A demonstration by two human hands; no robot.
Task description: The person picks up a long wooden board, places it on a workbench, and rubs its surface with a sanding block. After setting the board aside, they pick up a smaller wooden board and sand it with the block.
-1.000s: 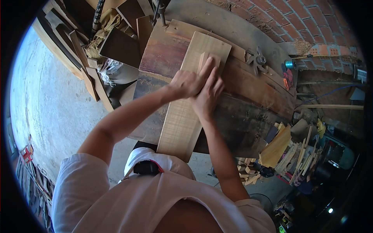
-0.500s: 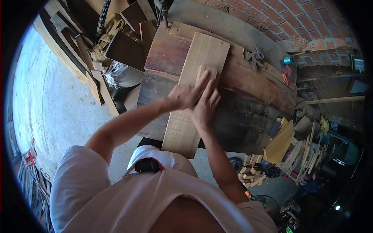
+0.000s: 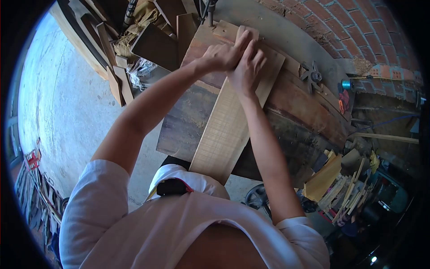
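Left hand (image 3: pixel 221 57) and right hand (image 3: pixel 251 69) overlap, fingers pressing the wood block (image 3: pixel 249 32) at twelve o'clock; gripping, cannot tell; board (image 3: pixel 226 130) runs one to six o'clock across counter (image 3: pixel 181 130).

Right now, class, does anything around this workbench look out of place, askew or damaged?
The workbench top looks worn: its planks are stained and scuffed. The pale board overhangs the near edge by the person's lap, perhaps deliberately. Crumpled clear plastic lies untidily beside the dark panel.

The plank (image 3: pixel 226 130) lies across the bench (image 3: pixel 183 127), beneath both hands (image 3: pixel 236 60).
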